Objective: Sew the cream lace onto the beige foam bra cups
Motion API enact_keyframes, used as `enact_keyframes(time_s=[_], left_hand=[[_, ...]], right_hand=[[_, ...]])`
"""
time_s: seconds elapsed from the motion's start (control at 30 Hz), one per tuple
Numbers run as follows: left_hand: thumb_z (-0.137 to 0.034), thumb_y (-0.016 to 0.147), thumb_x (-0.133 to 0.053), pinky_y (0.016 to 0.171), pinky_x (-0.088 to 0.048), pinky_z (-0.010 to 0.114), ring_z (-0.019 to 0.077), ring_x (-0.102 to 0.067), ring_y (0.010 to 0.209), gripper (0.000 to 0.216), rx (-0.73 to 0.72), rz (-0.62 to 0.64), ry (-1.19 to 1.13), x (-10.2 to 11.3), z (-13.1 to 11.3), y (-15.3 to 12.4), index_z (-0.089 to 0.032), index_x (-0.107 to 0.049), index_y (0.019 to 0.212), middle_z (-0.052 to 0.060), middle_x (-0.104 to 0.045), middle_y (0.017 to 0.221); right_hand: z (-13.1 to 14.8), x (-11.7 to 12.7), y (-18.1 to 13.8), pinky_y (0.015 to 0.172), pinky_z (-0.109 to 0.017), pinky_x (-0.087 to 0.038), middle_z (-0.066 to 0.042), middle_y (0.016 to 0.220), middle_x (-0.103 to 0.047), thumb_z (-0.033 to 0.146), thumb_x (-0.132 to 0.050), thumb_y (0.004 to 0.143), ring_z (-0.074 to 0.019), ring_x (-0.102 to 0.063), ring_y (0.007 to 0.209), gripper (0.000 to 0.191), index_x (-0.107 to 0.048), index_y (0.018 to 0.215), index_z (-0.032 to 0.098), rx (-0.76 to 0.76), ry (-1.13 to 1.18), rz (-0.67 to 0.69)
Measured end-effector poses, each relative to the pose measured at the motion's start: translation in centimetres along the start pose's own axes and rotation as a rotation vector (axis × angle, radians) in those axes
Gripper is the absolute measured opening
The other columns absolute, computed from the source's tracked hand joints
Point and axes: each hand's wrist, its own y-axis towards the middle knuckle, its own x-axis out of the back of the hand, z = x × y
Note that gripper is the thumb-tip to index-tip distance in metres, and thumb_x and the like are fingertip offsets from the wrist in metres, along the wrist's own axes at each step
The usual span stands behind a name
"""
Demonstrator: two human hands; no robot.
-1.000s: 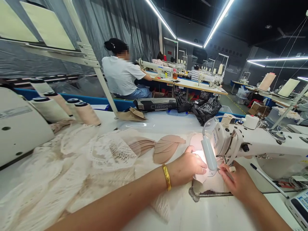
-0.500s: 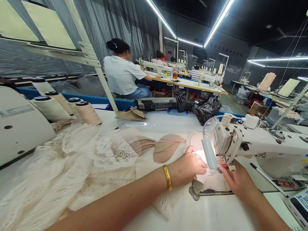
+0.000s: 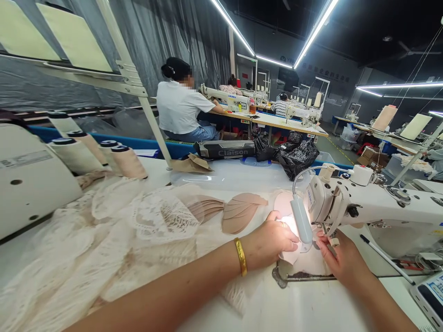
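My left hand (image 3: pixel 275 242), a gold bangle at its wrist, is closed on a pale pink fabric piece (image 3: pixel 289 256) beside the needle area of a white sewing machine (image 3: pixel 387 205). A grey lamp (image 3: pixel 301 221) on a bendy neck lights that fabric brightly and hides part of it. To the right of the needle, my right hand (image 3: pixel 342 258) has its thumb and fingertips pressed together close to the presser foot; what they pinch is too small to make out. Left of my left hand lies a pleated beige fabric piece (image 3: pixel 242 214).
Cream lace fabric (image 3: pixel 159 216) covers the left of the table. Thread cones (image 3: pixel 76 154) stand behind it, near another machine (image 3: pixel 34 175). A white pen-like stick (image 3: pixel 386 258) lies at right. Black bags (image 3: pixel 297 157) sit beyond the table; a co-worker (image 3: pixel 183 108) sits at another machine.
Both my hands and the pink fabric stay almost where they were. The seated co-worker has shifted slightly to the right, and the view has moved a little.
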Motion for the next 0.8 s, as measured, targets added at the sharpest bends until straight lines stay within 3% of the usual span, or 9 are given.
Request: enact_keyframes(time_s=[0.27, 0.53, 0.8], left_hand=[[0.004, 0.074, -0.06, 0.091, -0.027, 0.046, 0.0233, -0.066, 0.095, 0.034, 0.01, -0.033, 0.032, -0.6, 0.1, -0.1, -0.023, -0.067, 0.094, -0.001, -0.077, 0.107], [-0.01, 0.08, -0.067, 0.092, -0.03, 0.046, 0.0241, -0.065, 0.088, 0.014, 0.036, -0.062, 0.155, -1.3, -0.4, 0.0, -0.021, -0.064, 0.088, 0.0, -0.074, 0.093], [-0.006, 0.076, -0.064, 0.083, -0.036, 0.041, 0.0189, -0.057, 0.07, 0.018, -0.06, -0.126, 0.217, -1.1, -1.7, -0.6, -0.018, -0.052, 0.069, -0.001, -0.065, 0.076]], right_hand=[[-0.1, -0.2, -0.4, 0.066, -0.041, -0.062, -0.012, 0.097, -0.071, 0.027, -0.044, 0.108, -0.0285, -0.073, 0.089, 0.018, -0.06, 0.106, 0.02, -0.042, -0.044, 0.009], [0.2, 0.1, -0.3, 0.072, -0.04, -0.061, -0.011, 0.098, -0.073, 0.026, -0.042, 0.108, -0.0264, -0.073, 0.087, 0.021, -0.063, 0.107, 0.021, -0.007, -0.049, 0.015], [0.9, 1.1, -0.3, 0.068, -0.033, -0.048, -0.003, 0.087, -0.064, 0.024, -0.042, 0.107, -0.0218, -0.063, 0.078, 0.019, -0.061, 0.111, 0.026, 0.027, -0.004, 0.311]])
